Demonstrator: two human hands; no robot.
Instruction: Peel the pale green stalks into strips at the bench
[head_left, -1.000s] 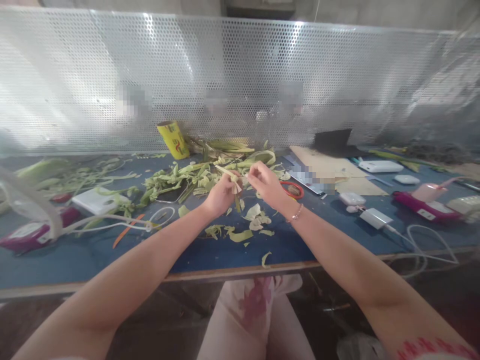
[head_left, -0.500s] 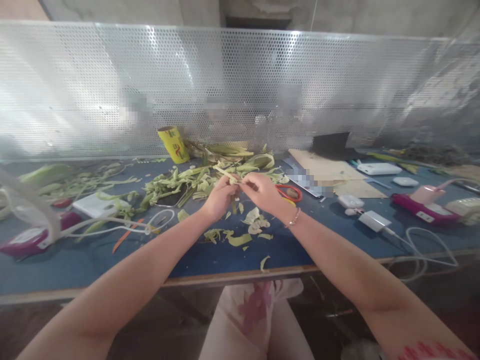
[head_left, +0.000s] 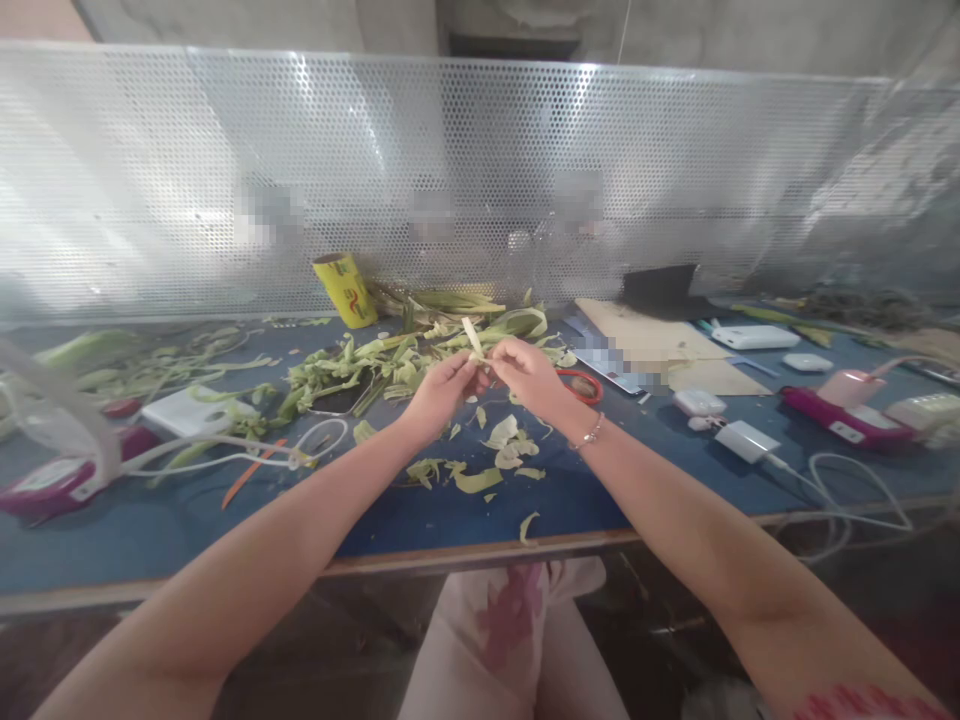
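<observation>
A pale green plant stalk [head_left: 471, 335] stands up between my hands over the middle of the blue table. My left hand [head_left: 448, 388] pinches its lower end from the left. The fingers of my right hand [head_left: 523, 372] close on the same stalk from the right, touching my left fingertips. Behind and left of my hands lies a pile of green stalks and leaves [head_left: 337, 368]. Torn pale leaf pieces [head_left: 510, 440] are scattered below my hands, nearer the table's front edge.
A yellow roll [head_left: 346, 290] leans by the perforated metal screen [head_left: 405, 130]. Red-handled scissors [head_left: 581, 374] lie right of my hands. Farther right are cardboard [head_left: 652, 335], a white charger [head_left: 748, 442] with its cable, and a purple device [head_left: 847, 420]. An orange strip [head_left: 251, 475] lies left.
The stalk between my fingers has turned from leaning left to nearly upright. My right hand has shifted slightly, and both hands remain together.
</observation>
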